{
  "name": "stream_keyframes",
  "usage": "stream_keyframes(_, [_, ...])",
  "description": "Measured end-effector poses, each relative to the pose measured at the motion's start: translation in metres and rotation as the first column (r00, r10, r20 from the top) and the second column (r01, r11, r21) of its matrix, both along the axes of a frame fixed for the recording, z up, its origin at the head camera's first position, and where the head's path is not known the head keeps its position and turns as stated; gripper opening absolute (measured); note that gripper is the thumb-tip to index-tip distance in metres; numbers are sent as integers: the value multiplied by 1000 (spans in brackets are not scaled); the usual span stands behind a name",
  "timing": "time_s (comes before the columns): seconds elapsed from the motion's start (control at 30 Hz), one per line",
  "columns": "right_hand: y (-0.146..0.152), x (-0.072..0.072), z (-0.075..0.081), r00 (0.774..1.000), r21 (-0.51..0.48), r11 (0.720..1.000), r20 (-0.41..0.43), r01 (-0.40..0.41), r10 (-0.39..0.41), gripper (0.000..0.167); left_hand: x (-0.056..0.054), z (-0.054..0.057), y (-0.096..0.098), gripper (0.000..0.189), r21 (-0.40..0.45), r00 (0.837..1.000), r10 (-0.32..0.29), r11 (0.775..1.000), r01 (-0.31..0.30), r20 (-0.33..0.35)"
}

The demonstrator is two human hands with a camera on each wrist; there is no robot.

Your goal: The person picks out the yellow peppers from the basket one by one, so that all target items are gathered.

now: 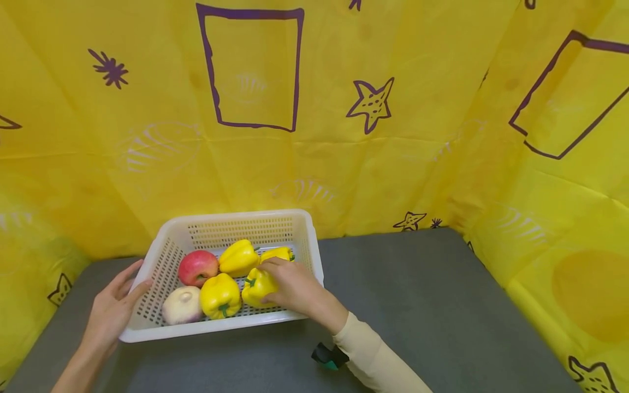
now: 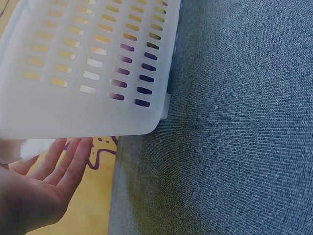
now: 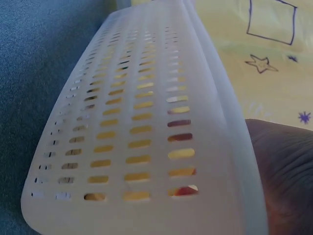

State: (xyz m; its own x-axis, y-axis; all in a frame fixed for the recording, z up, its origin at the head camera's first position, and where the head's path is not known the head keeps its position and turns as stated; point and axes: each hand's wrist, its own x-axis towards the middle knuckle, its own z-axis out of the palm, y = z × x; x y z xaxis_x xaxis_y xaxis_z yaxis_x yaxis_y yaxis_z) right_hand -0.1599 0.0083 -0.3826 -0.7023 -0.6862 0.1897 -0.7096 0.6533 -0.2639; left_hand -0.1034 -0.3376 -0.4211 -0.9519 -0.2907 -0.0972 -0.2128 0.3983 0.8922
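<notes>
A white slotted plastic basket [image 1: 211, 328] stands before me in the head view. My left hand [image 1: 109, 314] holds its left end, thumb over the rim and fingers along the outside; in the left wrist view those fingers [image 2: 73, 161] show beyond the basket wall [image 2: 73, 115]. Inside the basket, my right hand [image 1: 297, 286] grips a yellow bell pepper [image 1: 254, 290] from above, near the front right. The right wrist view shows mostly the basket's slotted side [image 3: 215, 147], with part of the right hand [image 3: 286, 171] past the rim; the pepper's grip is hidden there.
Also in the basket are a red apple [image 1: 197, 267], a pale round vegetable with a purplish underside [image 1: 182, 305], and more yellow bell peppers [image 1: 220, 296]. Dark grey cloth [image 1: 393, 305] covers the table. A yellow patterned curtain [image 1: 334, 164] rises behind and at the sides.
</notes>
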Motion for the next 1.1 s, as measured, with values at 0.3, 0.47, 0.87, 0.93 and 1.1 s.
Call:
stream_keyframes(0.3, [17, 0, 11, 1000, -140, 990, -6, 16, -17, 65, 0, -2, -1, 73, 13, 1000, 4, 1000, -4, 1])
stream_keyframes(0.47, [29, -6, 16, 1000, -285, 958, -12, -20, 17, 67, 1, -2, -1, 73, 23, 1000, 7, 1000, -7, -5])
stream_keyframes(0.87, [56, -17, 16, 994, -496, 864, -95, -86, 45, 66, 1, 0, 0, 70, 29, 1000, 14, 999, -14, -3])
stream_keyframes(0.93, [60, -20, 16, 994, -521, 849, -94, -89, 46, 67, 1, 1, 0, 70, 27, 1000, 12, 1000, -12, -7])
stream_keyframes(1.1, [71, -28, 16, 997, -606, 792, -42, -73, 60, 68, 1, 0, 0, 70, 42, 1000, 8, 999, -8, -4])
